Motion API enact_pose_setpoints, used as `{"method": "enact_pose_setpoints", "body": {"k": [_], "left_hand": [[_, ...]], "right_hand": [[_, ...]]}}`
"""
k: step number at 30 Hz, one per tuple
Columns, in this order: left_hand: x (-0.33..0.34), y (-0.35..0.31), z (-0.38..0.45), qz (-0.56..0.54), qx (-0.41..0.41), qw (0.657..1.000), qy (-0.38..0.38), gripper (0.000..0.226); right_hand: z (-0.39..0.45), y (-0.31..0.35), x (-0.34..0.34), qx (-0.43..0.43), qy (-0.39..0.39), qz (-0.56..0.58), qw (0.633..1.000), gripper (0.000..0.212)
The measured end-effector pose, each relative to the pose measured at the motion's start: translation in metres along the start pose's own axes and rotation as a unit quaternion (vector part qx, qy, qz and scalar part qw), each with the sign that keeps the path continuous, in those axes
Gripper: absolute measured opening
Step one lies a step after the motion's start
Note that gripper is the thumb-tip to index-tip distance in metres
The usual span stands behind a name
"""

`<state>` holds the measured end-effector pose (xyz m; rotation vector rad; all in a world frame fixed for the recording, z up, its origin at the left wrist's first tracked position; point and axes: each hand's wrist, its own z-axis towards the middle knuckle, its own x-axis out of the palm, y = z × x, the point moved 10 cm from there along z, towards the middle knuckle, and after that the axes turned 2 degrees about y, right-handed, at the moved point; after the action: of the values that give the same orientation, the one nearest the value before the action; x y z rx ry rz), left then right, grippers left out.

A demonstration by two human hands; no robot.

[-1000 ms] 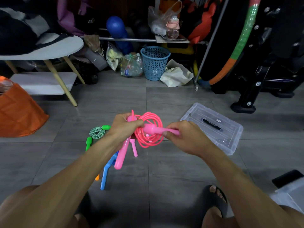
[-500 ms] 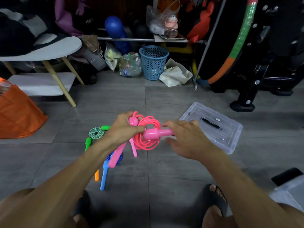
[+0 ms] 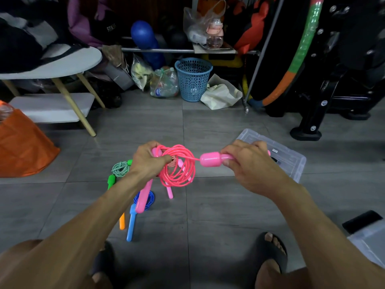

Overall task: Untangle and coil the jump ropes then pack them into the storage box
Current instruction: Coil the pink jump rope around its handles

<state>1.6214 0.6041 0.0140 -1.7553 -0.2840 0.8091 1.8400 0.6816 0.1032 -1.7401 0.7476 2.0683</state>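
I hold a pink jump rope (image 3: 177, 167) above the floor. Its cord hangs in a loose coil between my hands. My left hand (image 3: 149, 161) grips the coil together with one pink handle (image 3: 143, 195), which points down. My right hand (image 3: 248, 161) grips the other pink handle (image 3: 210, 159) and holds it out to the right. On the floor under the coil lie a green rope (image 3: 119, 169), a blue coil (image 3: 149, 200) with a blue handle (image 3: 131, 224), an orange handle (image 3: 122, 223) and another pink handle (image 3: 169, 190). A clear plastic lid (image 3: 289, 157) lies flat behind my right hand.
An orange bag (image 3: 23, 147) sits at the left. A white low table (image 3: 54, 65) stands behind it. A blue basket (image 3: 192, 79), bags and a black machine base (image 3: 306, 132) line the back. A clear box corner (image 3: 368, 245) shows at the lower right. My sandalled feet are at the bottom.
My right hand has closed again on the pink handle and pulled it out to the right, away from the coil. The left hand keeps its hold on the coil.
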Motion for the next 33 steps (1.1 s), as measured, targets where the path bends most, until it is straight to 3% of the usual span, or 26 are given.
{"method": "enact_pose_setpoints", "body": {"k": [4, 8, 10, 14, 18, 20, 23, 29, 33], "left_hand": [[0.001, -0.002, -0.004, -0.029, -0.015, 0.999, -0.005, 0.018], [0.011, -0.031, -0.017, -0.089, 0.060, 0.992, 0.071, 0.028], [0.016, -0.042, -0.025, -0.053, 0.089, 0.989, 0.103, 0.032], [0.028, -0.055, -0.035, -0.005, 0.141, 0.981, 0.132, 0.034], [0.013, -0.044, -0.023, -0.015, 0.118, 0.991, 0.059, 0.024], [-0.004, -0.031, -0.014, -0.018, 0.080, 0.997, 0.006, 0.021], [-0.015, -0.023, -0.008, -0.013, 0.048, 0.999, -0.010, 0.017], [-0.008, -0.024, -0.013, -0.062, 0.017, 0.998, 0.022, 0.020], [0.020, -0.031, -0.029, -0.114, 0.002, 0.988, 0.107, 0.023]], "right_hand": [[-0.003, -0.006, -0.014, 0.006, -0.033, 0.032, 0.999, 0.015], [-0.003, -0.004, -0.013, 0.035, -0.062, -0.020, 0.997, 0.055], [-0.001, 0.001, -0.005, 0.032, -0.051, -0.015, 0.998, 0.054], [0.007, 0.011, 0.017, 0.025, 0.009, 0.107, 0.994, 0.046], [0.003, 0.035, 0.024, -0.051, 0.073, 0.109, 0.990, 0.041], [0.000, 0.036, 0.019, -0.057, 0.078, 0.103, 0.990, 0.043], [-0.004, 0.025, 0.003, -0.049, 0.067, 0.097, 0.992, 0.038], [-0.010, -0.018, -0.022, 0.023, -0.037, 0.070, 0.997, 0.038], [-0.010, -0.041, -0.032, 0.113, -0.166, 0.023, 0.979, 0.034]]}}
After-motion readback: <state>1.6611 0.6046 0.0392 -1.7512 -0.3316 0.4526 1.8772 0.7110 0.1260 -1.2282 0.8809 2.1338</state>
